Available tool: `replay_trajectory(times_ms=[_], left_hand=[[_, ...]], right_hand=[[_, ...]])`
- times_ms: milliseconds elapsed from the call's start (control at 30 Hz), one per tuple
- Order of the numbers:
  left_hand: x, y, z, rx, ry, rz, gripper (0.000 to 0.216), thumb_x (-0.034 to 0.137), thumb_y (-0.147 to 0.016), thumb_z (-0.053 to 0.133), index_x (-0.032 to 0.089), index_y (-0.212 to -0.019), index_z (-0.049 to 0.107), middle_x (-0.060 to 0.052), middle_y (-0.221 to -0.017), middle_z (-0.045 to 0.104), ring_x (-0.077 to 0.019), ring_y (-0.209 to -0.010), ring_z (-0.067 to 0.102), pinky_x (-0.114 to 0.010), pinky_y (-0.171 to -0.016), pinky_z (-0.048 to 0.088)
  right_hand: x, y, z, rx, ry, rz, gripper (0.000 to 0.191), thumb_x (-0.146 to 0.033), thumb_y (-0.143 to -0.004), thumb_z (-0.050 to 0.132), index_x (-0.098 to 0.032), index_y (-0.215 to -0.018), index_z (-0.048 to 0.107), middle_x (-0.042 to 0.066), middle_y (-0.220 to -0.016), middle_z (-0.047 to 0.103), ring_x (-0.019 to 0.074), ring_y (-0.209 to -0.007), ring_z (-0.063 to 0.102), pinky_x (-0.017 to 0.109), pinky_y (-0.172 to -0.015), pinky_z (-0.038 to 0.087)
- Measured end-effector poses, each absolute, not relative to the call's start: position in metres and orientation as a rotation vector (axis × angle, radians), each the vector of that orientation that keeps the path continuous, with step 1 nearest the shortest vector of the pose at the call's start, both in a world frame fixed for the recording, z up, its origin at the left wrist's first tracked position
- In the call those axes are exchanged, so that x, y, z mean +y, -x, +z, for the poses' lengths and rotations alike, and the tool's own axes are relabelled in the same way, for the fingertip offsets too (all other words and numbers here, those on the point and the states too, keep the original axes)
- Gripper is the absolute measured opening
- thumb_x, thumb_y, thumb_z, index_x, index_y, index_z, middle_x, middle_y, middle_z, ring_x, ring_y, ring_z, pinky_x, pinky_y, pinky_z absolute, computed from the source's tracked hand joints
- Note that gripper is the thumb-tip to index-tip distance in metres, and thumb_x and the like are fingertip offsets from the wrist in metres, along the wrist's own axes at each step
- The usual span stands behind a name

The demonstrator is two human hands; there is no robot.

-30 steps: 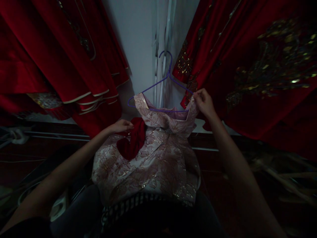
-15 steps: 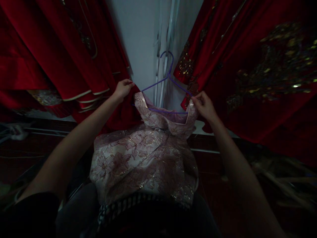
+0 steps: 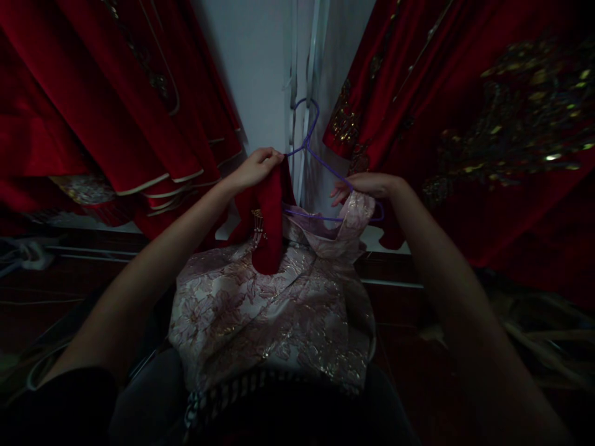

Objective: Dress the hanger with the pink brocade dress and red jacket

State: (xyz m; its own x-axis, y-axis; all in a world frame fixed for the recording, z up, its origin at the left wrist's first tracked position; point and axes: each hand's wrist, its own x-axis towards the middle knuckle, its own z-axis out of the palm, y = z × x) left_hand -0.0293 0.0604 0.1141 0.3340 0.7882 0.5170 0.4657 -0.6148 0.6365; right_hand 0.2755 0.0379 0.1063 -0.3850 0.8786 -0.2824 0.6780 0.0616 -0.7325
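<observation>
A pink and gold brocade dress [image 3: 274, 310] lies over my lap, its shoulders on a purple wire hanger [image 3: 316, 158]. My left hand [image 3: 255, 168] is closed on a strip of dark red cloth [image 3: 269, 217], holding it up against the hanger's left arm; the strip hangs down over the dress's neckline. My right hand [image 3: 360, 184] rests on the hanger's right arm at the dress's right shoulder, fingers curled over the wire and fabric. The hanger's hook stands up in front of the white wall.
Red velvet garments with gold trim [image 3: 139, 111] hang at the left, and red garments with gold embroidery [image 3: 488, 124] at the right. Between them is a white wall [image 3: 260, 74] with pale vertical strips. Dark floor and cables lie at the lower left.
My left hand lifted the red cloth from the lap to the hanger's left arm, and it now drapes over the neckline. My right hand shifted from pinching the shoulder to lying over the wire.
</observation>
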Motion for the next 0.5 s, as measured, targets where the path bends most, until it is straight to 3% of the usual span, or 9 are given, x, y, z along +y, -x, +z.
replay_trajectory(times_ms=[67,200,300,500], left_hand=[[0.065,0.041,0.112,1.121,-2.218,1.096,0.029,0.038,-0.087,0.045,0.014,-0.076,0.056,-0.002,-0.069,0.053,-0.0144,-0.074,0.054,-0.027,-0.071,0.046],[0.082,0.064,0.100,1.131,-2.206,1.093,0.032,0.041,-0.086,0.042,0.015,-0.072,0.054,-0.001,-0.067,0.053,-0.0131,-0.069,0.051,-0.025,-0.067,0.043],[0.093,0.073,0.092,1.133,-2.176,1.191,0.034,0.043,-0.086,0.040,0.015,-0.073,0.054,-0.002,-0.070,0.056,-0.0132,-0.072,0.052,-0.024,-0.069,0.043],[0.094,0.073,0.090,1.145,-2.279,1.157,0.029,0.038,-0.087,0.041,0.016,-0.072,0.053,0.001,-0.065,0.049,-0.0119,-0.065,0.048,-0.024,-0.066,0.041]], right_hand=[[0.051,-0.253,0.109,-2.207,1.570,1.456,0.033,-0.049,-0.082,0.059,-0.021,-0.097,0.067,0.009,-0.103,0.071,0.0214,-0.082,0.066,0.033,-0.072,0.054],[0.058,-0.209,0.089,-2.375,1.399,1.362,0.028,-0.040,-0.083,0.059,-0.027,-0.107,0.067,0.004,-0.117,0.067,0.0184,-0.105,0.061,0.029,-0.084,0.052],[0.056,-0.193,0.070,-2.468,1.409,1.351,0.033,-0.041,-0.082,0.061,-0.025,-0.111,0.066,0.004,-0.115,0.068,0.0183,-0.110,0.059,0.029,-0.087,0.051],[0.047,-0.186,0.072,-2.470,1.548,1.120,0.038,-0.052,-0.079,0.062,-0.020,-0.099,0.071,0.007,-0.096,0.072,0.0218,-0.097,0.063,0.031,-0.083,0.051]])
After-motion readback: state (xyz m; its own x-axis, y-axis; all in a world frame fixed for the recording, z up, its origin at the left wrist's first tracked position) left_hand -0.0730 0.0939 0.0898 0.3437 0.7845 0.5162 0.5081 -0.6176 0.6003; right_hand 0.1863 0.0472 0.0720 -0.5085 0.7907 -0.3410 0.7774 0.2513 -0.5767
